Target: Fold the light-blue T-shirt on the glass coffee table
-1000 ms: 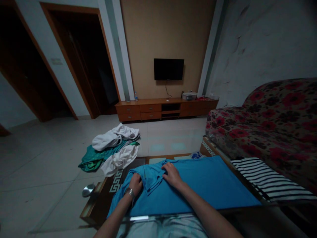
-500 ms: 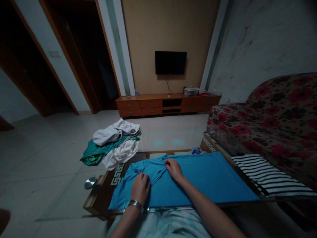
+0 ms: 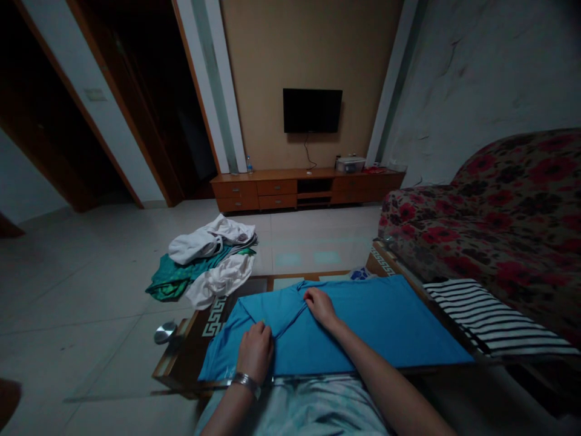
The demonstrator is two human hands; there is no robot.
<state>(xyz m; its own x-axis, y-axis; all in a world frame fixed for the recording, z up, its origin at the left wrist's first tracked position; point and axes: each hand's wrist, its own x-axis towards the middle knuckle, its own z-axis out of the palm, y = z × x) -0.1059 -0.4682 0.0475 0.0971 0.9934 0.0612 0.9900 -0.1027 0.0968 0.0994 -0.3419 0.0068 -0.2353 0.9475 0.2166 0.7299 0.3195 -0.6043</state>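
Note:
A blue T-shirt point(image 3: 372, 321) lies spread across the glass-topped coffee table, with part of its left side folded over in a flat triangular flap. My left hand point(image 3: 256, 350), a silver bracelet at its wrist, is closed on the near end of that flap. The fingers of my right hand point(image 3: 321, 307) pinch the fabric farther up, along the flap's slanting edge. Between the two hands the cloth looks stretched fairly straight. The left fingertips are partly hidden by the hand itself.
White and green clothes point(image 3: 206, 257) are heaped beyond the table's left end. A striped black-and-white garment point(image 3: 494, 318) lies folded on the right, by the flowered sofa point(image 3: 490, 206). A round metal object point(image 3: 164, 332) sits at the table's left corner. A TV cabinet point(image 3: 276, 191) stands far off.
The flap between my hands has become smoother and tauter, with fewer wrinkles. Both hands keep their hold in nearly the same places.

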